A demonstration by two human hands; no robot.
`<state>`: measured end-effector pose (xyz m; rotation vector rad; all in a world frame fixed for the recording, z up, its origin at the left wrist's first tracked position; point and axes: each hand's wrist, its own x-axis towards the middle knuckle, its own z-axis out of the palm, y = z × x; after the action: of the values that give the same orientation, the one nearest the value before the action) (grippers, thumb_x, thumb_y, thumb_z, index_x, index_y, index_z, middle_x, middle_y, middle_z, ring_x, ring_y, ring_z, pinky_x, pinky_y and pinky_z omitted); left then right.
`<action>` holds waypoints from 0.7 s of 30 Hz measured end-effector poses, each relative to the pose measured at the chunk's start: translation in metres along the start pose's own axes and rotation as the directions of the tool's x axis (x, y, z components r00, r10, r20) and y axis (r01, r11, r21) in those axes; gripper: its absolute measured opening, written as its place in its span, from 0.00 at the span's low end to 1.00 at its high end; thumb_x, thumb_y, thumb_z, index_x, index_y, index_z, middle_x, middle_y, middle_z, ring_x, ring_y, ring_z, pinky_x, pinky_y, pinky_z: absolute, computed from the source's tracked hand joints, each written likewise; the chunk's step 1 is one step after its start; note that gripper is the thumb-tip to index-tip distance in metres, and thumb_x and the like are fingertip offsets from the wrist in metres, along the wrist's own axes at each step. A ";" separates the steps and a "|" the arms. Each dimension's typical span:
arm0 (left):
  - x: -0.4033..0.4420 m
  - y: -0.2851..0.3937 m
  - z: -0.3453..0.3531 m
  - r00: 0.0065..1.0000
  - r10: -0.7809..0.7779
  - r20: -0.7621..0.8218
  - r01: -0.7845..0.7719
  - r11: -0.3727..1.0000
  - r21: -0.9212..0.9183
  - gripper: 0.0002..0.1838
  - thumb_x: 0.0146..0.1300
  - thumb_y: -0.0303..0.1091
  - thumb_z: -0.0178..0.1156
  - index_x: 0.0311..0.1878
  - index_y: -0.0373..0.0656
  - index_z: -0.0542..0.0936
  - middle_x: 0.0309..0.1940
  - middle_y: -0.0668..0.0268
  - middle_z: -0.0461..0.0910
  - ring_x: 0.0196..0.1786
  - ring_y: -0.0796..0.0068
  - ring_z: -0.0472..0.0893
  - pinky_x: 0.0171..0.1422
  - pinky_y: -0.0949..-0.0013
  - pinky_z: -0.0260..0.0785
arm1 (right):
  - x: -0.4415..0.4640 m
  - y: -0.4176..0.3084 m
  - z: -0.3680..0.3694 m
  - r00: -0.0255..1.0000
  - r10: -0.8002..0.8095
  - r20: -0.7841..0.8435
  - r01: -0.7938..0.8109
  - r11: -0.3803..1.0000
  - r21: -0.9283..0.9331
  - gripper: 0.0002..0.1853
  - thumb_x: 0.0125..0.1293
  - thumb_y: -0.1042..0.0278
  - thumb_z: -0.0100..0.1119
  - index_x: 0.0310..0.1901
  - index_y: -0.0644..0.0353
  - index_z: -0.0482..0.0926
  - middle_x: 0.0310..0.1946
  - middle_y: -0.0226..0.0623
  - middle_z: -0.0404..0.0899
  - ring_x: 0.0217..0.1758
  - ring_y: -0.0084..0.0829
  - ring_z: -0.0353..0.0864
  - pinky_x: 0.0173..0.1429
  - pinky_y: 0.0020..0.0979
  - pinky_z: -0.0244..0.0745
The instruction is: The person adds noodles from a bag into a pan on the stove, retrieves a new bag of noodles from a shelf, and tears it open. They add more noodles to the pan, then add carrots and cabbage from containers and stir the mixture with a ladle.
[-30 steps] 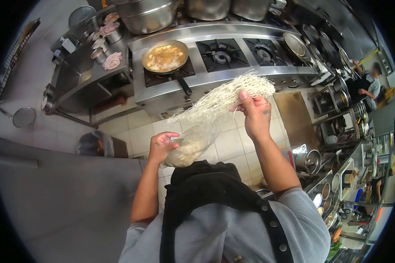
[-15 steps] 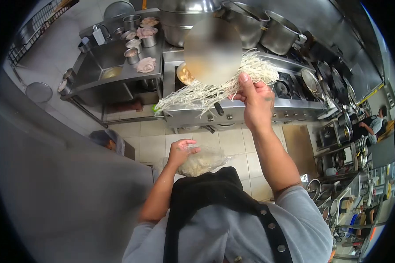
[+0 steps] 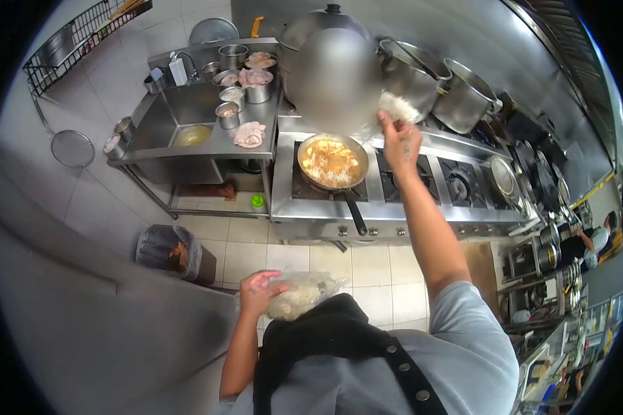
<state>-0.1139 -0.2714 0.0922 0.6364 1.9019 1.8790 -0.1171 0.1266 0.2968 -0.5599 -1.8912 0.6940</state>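
My right hand [image 3: 400, 142], raised over the back of the stove, pinches a pale bundle of thin dried noodles [image 3: 398, 107]. A round blurred patch beside it may hide more strands. Below and left of that hand, a frying pan [image 3: 365, 166] sits on a burner, its black handle toward me. In the pan are orange-brown liquid, pale chunks and white strands [image 3: 323, 168]. Low in front of my body, my left hand [image 3: 256, 293] is closed on a clear plastic bag [image 3: 301, 294] with more pale noodles in it.
Tall steel pots [image 3: 467, 97] line the back of the stove [image 3: 387, 209]. To the left stands a steel sink counter [image 3: 214, 144] with several metal cups and raw meat [image 3: 250, 135]. A lined trash bin [image 3: 204, 263] is on the floor. Another person [image 3: 588, 242] works at far right.
The long spread of noodles in my right hand is now a small visible bundle. White strands show in the pan. My left hand and the bag sit lower in view.
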 end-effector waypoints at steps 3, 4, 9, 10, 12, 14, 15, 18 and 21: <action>0.000 0.003 -0.009 0.992 -0.089 -0.087 0.087 0.996 -0.036 0.21 0.38 0.26 0.78 0.40 0.36 0.84 0.25 0.77 0.73 0.28 0.87 0.66 0.34 0.81 0.60 | 0.003 0.058 0.052 0.997 -0.030 0.065 0.036 0.995 -0.088 0.16 0.63 0.57 0.62 0.36 0.65 0.83 0.24 0.47 0.82 0.24 0.35 0.79 0.32 0.34 0.71; 0.000 0.008 -0.010 0.991 -0.097 -0.097 0.094 0.995 -0.034 0.21 0.38 0.26 0.78 0.40 0.36 0.84 0.25 0.77 0.73 0.28 0.87 0.66 0.34 0.81 0.60 | 0.003 0.081 0.071 0.997 0.012 0.082 -0.002 0.993 -0.118 0.16 0.63 0.56 0.62 0.35 0.66 0.82 0.25 0.52 0.80 0.26 0.43 0.80 0.33 0.38 0.71; 0.006 0.028 -0.007 0.951 -0.139 -0.275 0.135 0.990 -0.033 0.24 0.28 0.24 0.79 0.37 0.38 0.85 0.22 0.79 0.69 0.26 0.87 0.65 0.31 0.81 0.57 | -0.019 0.217 0.151 0.924 0.107 0.366 -0.028 0.976 -0.215 0.22 0.64 0.49 0.58 0.35 0.66 0.82 0.27 0.52 0.81 0.31 0.50 0.81 0.38 0.42 0.73; 0.007 0.031 -0.004 0.938 -0.155 -0.310 0.148 0.988 -0.046 0.24 0.28 0.23 0.79 0.37 0.37 0.85 0.22 0.80 0.67 0.26 0.88 0.64 0.31 0.81 0.56 | -0.023 0.233 0.157 0.882 0.137 0.451 -0.017 0.965 -0.261 0.24 0.64 0.47 0.57 0.34 0.66 0.83 0.28 0.52 0.81 0.34 0.51 0.81 0.40 0.43 0.73; 0.009 0.028 -0.003 0.923 -0.143 -0.356 0.135 0.990 -0.048 0.25 0.28 0.23 0.79 0.37 0.36 0.85 0.22 0.80 0.67 0.26 0.88 0.65 0.30 0.81 0.56 | -0.031 0.253 0.160 0.868 0.133 0.479 0.023 0.952 -0.307 0.24 0.64 0.46 0.57 0.34 0.65 0.83 0.29 0.52 0.81 0.35 0.51 0.81 0.41 0.43 0.74; 0.014 0.028 0.000 0.905 -0.125 -0.407 0.116 0.992 -0.048 0.25 0.28 0.22 0.79 0.37 0.36 0.84 0.22 0.80 0.67 0.25 0.88 0.65 0.30 0.81 0.56 | -0.025 0.262 0.165 0.853 0.121 0.507 0.071 0.937 -0.343 0.24 0.63 0.45 0.56 0.34 0.64 0.83 0.30 0.52 0.82 0.36 0.51 0.81 0.43 0.44 0.74; 0.016 0.032 0.002 0.881 -0.169 -0.442 0.150 0.986 -0.078 0.25 0.28 0.22 0.79 0.38 0.35 0.84 0.22 0.80 0.67 0.25 0.88 0.66 0.29 0.81 0.57 | -0.013 0.263 0.166 0.790 0.298 0.535 -0.052 0.903 -0.426 0.24 0.62 0.44 0.57 0.35 0.63 0.83 0.32 0.52 0.82 0.38 0.50 0.81 0.44 0.42 0.75; 0.023 0.038 0.009 0.848 -0.180 -0.499 0.168 0.983 -0.069 0.24 0.30 0.22 0.77 0.37 0.33 0.83 0.23 0.79 0.67 0.26 0.88 0.66 0.28 0.82 0.57 | 0.014 0.279 0.184 0.636 0.485 0.601 -0.142 0.838 -0.527 0.24 0.60 0.45 0.59 0.40 0.62 0.82 0.41 0.52 0.81 0.47 0.47 0.79 0.52 0.41 0.72; 0.033 0.043 0.014 0.832 -0.149 -0.535 0.149 0.988 -0.045 0.21 0.32 0.21 0.74 0.37 0.32 0.82 0.23 0.78 0.68 0.26 0.87 0.66 0.28 0.83 0.57 | 0.028 0.278 0.198 0.540 0.510 0.670 -0.057 0.816 -0.575 0.24 0.58 0.47 0.60 0.46 0.60 0.82 0.48 0.51 0.80 0.55 0.44 0.77 0.60 0.40 0.68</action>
<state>-0.1306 -0.2410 0.1359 -0.0704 2.1974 2.1027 -0.2886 0.3037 0.0598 -1.0431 -2.9476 0.7490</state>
